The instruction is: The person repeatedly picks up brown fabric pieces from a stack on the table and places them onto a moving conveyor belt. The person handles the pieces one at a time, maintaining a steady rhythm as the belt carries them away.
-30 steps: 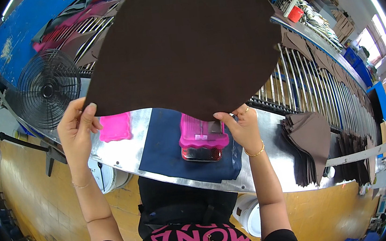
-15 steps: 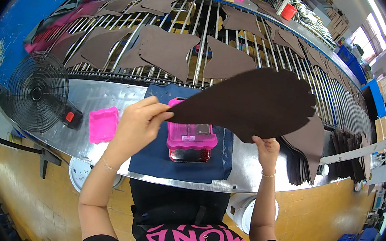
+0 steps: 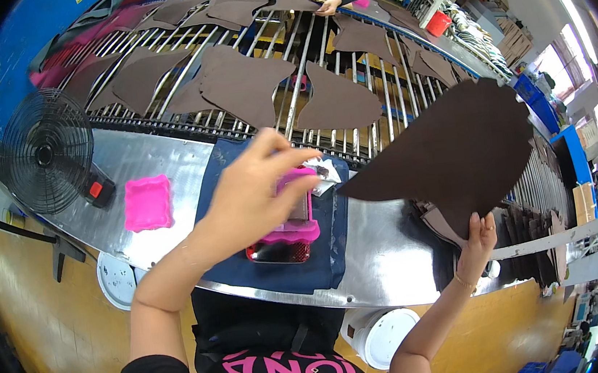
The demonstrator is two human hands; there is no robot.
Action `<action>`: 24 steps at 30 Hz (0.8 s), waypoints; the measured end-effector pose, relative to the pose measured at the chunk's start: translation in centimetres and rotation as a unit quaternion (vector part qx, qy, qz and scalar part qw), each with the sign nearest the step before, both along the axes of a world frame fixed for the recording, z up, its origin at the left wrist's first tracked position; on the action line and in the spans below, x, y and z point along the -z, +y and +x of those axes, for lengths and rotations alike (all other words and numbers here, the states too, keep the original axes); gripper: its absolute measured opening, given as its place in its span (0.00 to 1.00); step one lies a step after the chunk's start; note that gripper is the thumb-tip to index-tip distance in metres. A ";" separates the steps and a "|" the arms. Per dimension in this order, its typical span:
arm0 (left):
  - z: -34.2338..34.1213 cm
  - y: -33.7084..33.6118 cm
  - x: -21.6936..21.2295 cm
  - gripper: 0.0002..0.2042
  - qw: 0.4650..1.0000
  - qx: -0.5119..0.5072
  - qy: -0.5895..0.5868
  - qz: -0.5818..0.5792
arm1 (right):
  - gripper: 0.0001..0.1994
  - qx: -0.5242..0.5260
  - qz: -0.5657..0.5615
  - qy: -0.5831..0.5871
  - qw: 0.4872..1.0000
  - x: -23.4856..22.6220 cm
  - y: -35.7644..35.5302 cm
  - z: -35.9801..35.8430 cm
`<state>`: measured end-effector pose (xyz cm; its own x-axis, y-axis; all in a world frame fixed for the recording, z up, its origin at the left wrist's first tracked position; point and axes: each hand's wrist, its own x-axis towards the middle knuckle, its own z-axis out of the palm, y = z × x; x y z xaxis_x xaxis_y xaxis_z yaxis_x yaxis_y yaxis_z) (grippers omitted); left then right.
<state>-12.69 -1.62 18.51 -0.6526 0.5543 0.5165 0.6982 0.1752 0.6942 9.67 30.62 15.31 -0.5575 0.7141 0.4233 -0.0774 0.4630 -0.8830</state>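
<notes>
My right hand (image 3: 478, 240) pinches the lower edge of a dark brown cut sheet piece (image 3: 455, 148), holding it raised above the metal table. Its narrow tip points toward my left hand (image 3: 259, 190), whose thumb and forefinger are apart with nothing between them. Behind my left hand, partly hidden, a pink wavy-edged tray (image 3: 300, 231) rests on a shiny red and black box (image 3: 280, 252). Both sit on a dark blue mat (image 3: 250, 279). A crumpled white scrap (image 3: 325, 175) lies by the tray. Under the raised piece, a stack of brown pieces (image 3: 434, 220) is partly covered.
A black fan (image 3: 45, 158) and another pink tray (image 3: 148, 202) stand on the left of the metal table (image 3: 382, 250). Beyond runs a roller conveyor (image 3: 290, 100) carrying several brown pieces (image 3: 244, 83). Across it, another person's hand (image 3: 328, 6) touches a piece.
My left hand has let go of the piece's narrow tip. My right hand has carried the piece to the right. Another person's hand has come into view across the conveyor.
</notes>
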 end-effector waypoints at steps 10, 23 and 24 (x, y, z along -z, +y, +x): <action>1.9 -10.8 2.9 0.15 0.964 -0.195 -0.179 0.036 | 0.17 -0.097 -0.118 -0.085 0.985 7.2 9.9 -14.4; 3.1 -14.9 4.7 0.14 0.938 -0.273 -0.202 0.064 | 0.20 0.020 0.001 -0.303 0.953 16.1 12.3 -25.1; 3.0 -14.5 4.6 0.14 0.939 -0.266 -0.206 0.067 | 0.21 0.049 0.015 -0.309 0.950 15.2 12.3 -24.3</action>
